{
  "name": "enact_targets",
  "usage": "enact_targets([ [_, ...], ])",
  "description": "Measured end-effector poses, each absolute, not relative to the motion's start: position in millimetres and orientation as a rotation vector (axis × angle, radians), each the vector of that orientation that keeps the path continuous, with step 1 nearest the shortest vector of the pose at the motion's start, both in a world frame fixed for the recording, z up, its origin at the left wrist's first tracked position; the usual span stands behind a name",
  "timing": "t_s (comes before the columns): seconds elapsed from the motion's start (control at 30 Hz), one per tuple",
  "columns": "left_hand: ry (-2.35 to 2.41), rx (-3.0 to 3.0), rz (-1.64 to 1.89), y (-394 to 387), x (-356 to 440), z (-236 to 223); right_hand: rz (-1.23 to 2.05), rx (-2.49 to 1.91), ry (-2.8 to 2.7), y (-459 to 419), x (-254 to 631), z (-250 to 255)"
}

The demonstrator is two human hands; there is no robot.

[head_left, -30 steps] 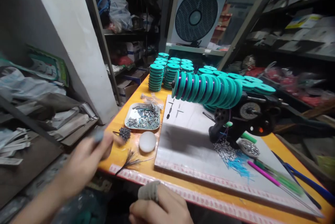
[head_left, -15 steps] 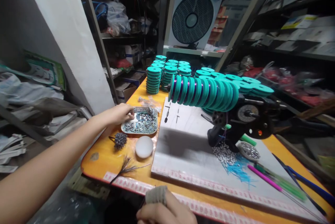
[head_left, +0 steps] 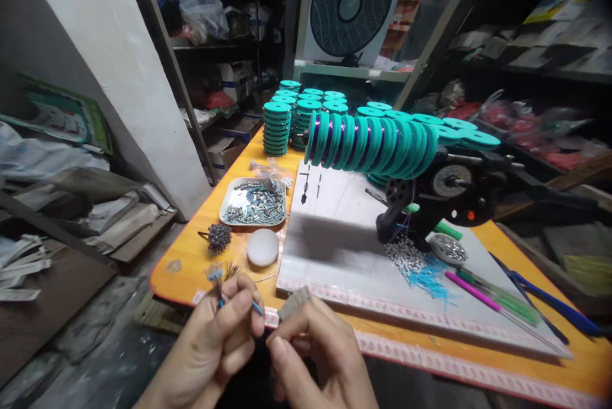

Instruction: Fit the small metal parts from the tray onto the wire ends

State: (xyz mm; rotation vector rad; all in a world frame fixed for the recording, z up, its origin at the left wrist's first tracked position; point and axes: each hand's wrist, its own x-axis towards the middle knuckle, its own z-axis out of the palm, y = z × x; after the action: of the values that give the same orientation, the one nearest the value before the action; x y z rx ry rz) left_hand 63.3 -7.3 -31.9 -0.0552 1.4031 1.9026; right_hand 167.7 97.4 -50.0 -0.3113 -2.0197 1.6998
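Note:
My left hand (head_left: 222, 326), in front of the table edge, pinches a small blue tube-like piece (head_left: 258, 308) between thumb and fingers. A second blue bit shows by its knuckles. Close beside it, my right hand (head_left: 322, 351) is closed, thumb against fingers, with a grey wrap (head_left: 295, 304) round one finger; whatever it may grip is too small to make out. Beyond the left hand lies a bundle of thin wires (head_left: 232, 269), partly hidden. A white tray (head_left: 229, 200) holds many small blue and grey pieces. A round white lid-like disc (head_left: 262, 247) and a dark spiky cluster (head_left: 217, 238) lie nearer.
A black winding device (head_left: 406, 224) carries a row of teal spools (head_left: 370, 146) over a white board (head_left: 329, 243). Stacked teal spools (head_left: 276, 129) stand behind. Silver beads, blue strips (head_left: 433, 281), a magenta-handled tool (head_left: 471, 291) and blue-handled pliers (head_left: 554, 304) lie to the right.
My left hand has come back from the tray to beside my right hand, now with a small blue piece in its fingers. My right hand has risen slightly. The view has tilted down.

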Motion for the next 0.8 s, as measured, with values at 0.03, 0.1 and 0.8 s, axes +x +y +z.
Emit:
enact_targets([
  [0.03,1.302,-0.215,1.93,-6,73,-35,1.785,-0.271,-2.004,99,167,-51],
  [0.1,1.165,-0.395,1.941,-2,85,-39,1.896,-0.19,-2.022,104,167,-53],
  [0.8,1.055,-0.428,1.903,-4,97,-57,1.904,-0.249,-2.12,108,166,-40],
])
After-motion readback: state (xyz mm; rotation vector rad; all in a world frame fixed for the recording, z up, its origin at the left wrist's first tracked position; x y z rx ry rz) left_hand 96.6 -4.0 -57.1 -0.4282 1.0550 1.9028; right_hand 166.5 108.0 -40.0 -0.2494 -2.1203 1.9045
